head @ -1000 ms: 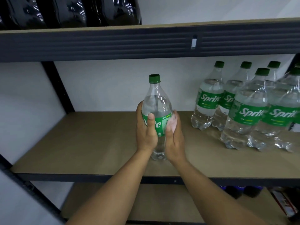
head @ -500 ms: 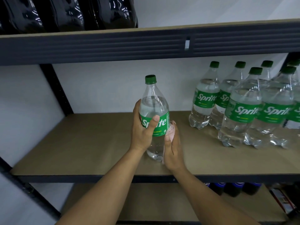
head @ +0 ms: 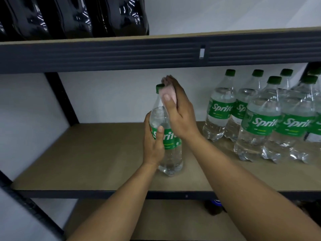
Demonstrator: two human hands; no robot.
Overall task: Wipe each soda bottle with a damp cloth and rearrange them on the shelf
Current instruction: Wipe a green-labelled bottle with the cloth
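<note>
On the shelf [head: 78,153], our left hand [head: 153,146] gripped the upright Sprite bottle [head: 171,159] at its label. Our right hand [head: 182,117] held a pink cloth [head: 169,95], apparently wrapped around the neck. Other bottles [head: 260,124] stood clustered at right.

Clear Sprite bottle [head: 169,136] stands upright on middle shelf board [head: 86,153], green cap partly covered. Left hand [head: 153,145] grips bottle at green label, thumb across it. Right hand [head: 180,113] holds pink cloth [head: 167,92] wrapped against bottle neck and cap. Group of Sprite bottles [head: 260,119] stands upright at right of same shelf, well apart from held one. Dark bottles [head: 73,16] on upper shelf [head: 156,53]. A dark bottle with blue cap [head: 214,206] shows below
</note>
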